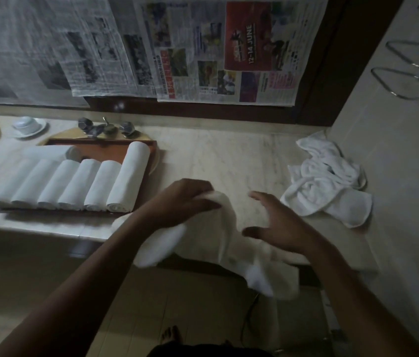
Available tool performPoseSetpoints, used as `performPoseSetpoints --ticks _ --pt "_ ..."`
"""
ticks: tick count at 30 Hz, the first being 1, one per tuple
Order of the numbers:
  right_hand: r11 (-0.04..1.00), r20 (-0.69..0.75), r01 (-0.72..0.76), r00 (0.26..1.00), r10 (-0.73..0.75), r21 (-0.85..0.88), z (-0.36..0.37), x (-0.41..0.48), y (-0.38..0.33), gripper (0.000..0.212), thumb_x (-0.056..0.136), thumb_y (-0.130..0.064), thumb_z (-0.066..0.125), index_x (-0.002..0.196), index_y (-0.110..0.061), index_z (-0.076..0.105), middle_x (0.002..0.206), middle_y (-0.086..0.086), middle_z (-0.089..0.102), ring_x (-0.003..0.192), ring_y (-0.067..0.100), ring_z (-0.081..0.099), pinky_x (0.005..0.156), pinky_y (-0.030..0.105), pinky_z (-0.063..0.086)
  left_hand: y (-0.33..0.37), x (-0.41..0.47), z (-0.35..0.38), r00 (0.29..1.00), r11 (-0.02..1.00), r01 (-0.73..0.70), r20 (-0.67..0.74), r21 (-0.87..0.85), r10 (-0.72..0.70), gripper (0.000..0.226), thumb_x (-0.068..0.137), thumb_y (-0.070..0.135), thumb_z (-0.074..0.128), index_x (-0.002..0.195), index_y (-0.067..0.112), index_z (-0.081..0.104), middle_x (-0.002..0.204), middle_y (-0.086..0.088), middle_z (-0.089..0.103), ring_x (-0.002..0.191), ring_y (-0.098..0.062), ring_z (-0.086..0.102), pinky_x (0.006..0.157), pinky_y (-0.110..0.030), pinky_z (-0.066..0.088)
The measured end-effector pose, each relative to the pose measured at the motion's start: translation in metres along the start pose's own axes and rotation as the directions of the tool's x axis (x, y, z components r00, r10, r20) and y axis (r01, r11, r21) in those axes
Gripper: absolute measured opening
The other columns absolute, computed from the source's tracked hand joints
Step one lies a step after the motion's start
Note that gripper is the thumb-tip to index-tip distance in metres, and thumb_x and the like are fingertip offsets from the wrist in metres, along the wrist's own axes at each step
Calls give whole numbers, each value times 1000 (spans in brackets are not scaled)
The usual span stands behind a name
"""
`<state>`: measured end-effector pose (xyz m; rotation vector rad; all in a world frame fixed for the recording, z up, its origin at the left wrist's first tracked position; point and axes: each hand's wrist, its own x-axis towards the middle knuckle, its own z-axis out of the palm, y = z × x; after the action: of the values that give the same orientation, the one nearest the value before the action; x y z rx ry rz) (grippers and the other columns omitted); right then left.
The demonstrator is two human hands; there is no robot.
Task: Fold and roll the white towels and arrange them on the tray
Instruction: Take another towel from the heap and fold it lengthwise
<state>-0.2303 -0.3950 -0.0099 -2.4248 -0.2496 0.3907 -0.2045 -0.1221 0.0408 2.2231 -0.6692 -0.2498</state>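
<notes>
A white towel point(211, 238) hangs loosely over the counter's front edge in the middle. My left hand point(182, 199) grips its upper end. My right hand point(272, 222) hovers just right of it with fingers spread, holding nothing. To the left, a brown tray point(110, 150) carries several rolled white towels point(79, 184) lying side by side, with one more roll across the back. A heap of unfolded white towels point(326, 179) lies on the counter at the right, near the wall.
The pale marble counter point(229, 161) runs left to right. Behind the tray stand metal tap handles point(105, 127), and a white cup on a saucer point(28, 124) sits further left. Newspapers cover the window behind. Wire hangers point(414, 70) are on the right wall.
</notes>
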Motion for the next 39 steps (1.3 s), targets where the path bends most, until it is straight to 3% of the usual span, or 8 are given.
performPoseSetpoints --ticks 4,11,14,17,20,26,33,39 --pt "952 -147 251 963 -226 177 11 10 -39 10 94 -43 66 100 -35 65 95 -15 70 89 3 66 76 31 53 19 21 -12 997 974 -23 73 227 6 9 92 36 73 95 29 68 84 11 68 75 -2 63 65 -22 48" --pt "917 -350 116 936 27 382 -38 14 10 12 101 -22 62 103 -18 73 95 -12 73 95 4 66 90 27 49 -42 -17 -37 957 835 255 -2 487 -291 21 92 29 70 100 10 74 90 -1 71 84 -21 67 72 -31 50" --pt "877 -342 -15 918 203 480 -42 15 37 45 95 -43 63 130 -15 68 129 -3 68 124 15 60 112 38 43 -62 -38 -53 931 923 353 -154 155 -331 31 86 43 77 96 13 76 81 -5 71 75 -22 69 69 -40 56" --pt "860 -251 -81 939 235 504 -29 7 43 15 104 -25 60 103 -20 73 109 0 73 99 12 68 91 24 52 -59 -46 -55 892 887 183 -308 -424 -331 45 79 49 78 94 6 73 94 -25 69 86 -36 68 77 -49 53" --pt "967 -117 -86 986 117 240 -8 7 46 7 95 -26 70 93 -19 70 94 0 74 96 21 71 85 39 57 -27 -34 -41 890 808 20 -357 -588 -282 21 95 25 72 103 5 71 93 -16 71 89 -31 70 73 -40 58" --pt "859 13 182 977 -214 478 1 7 -42 58 84 -29 85 135 -30 55 123 -9 70 115 9 67 97 35 55 11 2 -10 983 996 -74 -174 -53 64 9 98 28 70 93 21 73 84 8 71 79 -9 68 68 -33 53" --pt "790 -230 310 948 -218 529 -17 9 -50 17 99 -28 68 88 -15 66 80 4 64 74 22 59 67 40 50 0 -4 -9 993 999 49 -112 22 -46 12 91 39 75 90 31 67 79 7 69 70 -11 65 61 -32 50" --pt "651 -363 223 928 86 725 -40 23 -12 17 88 -37 72 84 -22 66 86 9 58 82 26 56 77 45 43 -46 -36 -17 967 945 254 -58 208 -247 26 95 40 70 84 17 73 77 0 69 70 -5 62 64 -33 50"
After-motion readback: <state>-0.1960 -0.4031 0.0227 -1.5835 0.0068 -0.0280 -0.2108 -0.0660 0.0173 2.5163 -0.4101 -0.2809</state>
